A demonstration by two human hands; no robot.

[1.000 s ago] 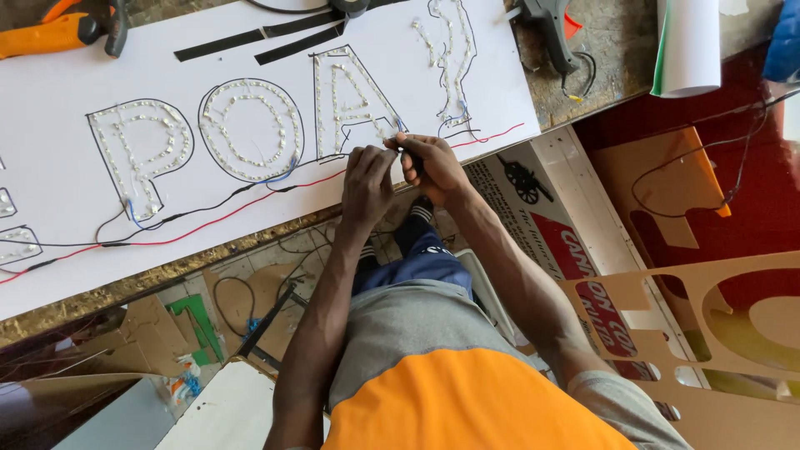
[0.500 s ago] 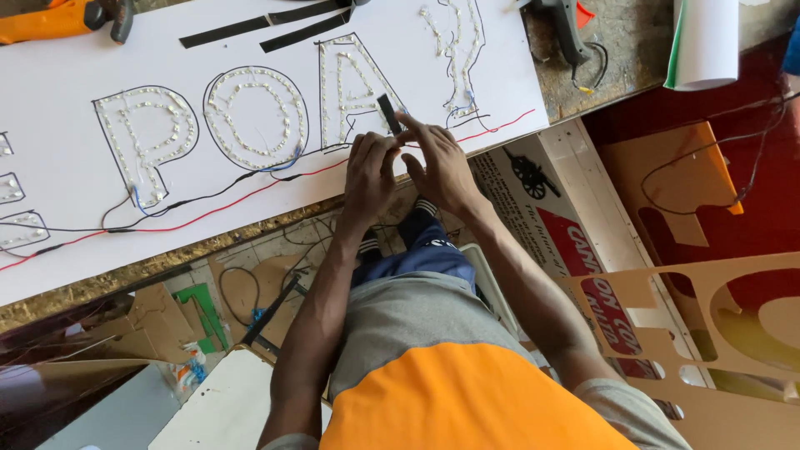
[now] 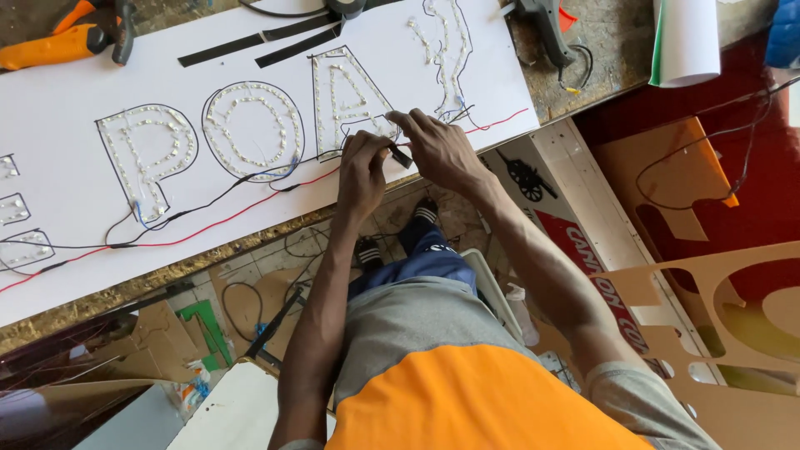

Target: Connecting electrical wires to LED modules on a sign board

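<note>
Long white sign board (image 3: 250, 192) lies across a rough workbench (image 3: 600, 50), filling most of the upper view. Large letter outlines on it are filled with rows of small white lights (image 3: 250, 125). Red and black wires (image 3: 208, 218) run along the board's near edge, under the letters

Cardboard cutout sheets (image 3: 717, 333) lean at lower right, past the bench end. White paper roll (image 3: 687, 37) stands at the bench's far right corner; glue gun (image 3: 546, 25) lies beside it, just off the board. Orange-handled tool (image 3: 58, 42) rests at the top left corner. Two black strips (image 3: 267, 46) lie on the board above the letters

Person seated below the bench, orange and grey shirt, both arms reaching up to the board's near edge. Left hand (image 3: 362, 171) and right hand (image 3: 442, 150) meet just below the pointed letter, fingertips close together. Between them a short piece of black tape (image 3: 401, 155), pinched by the fingers of both hands, held just above the wires at the board edge. Whether the tape touches the wire cannot be told
</note>
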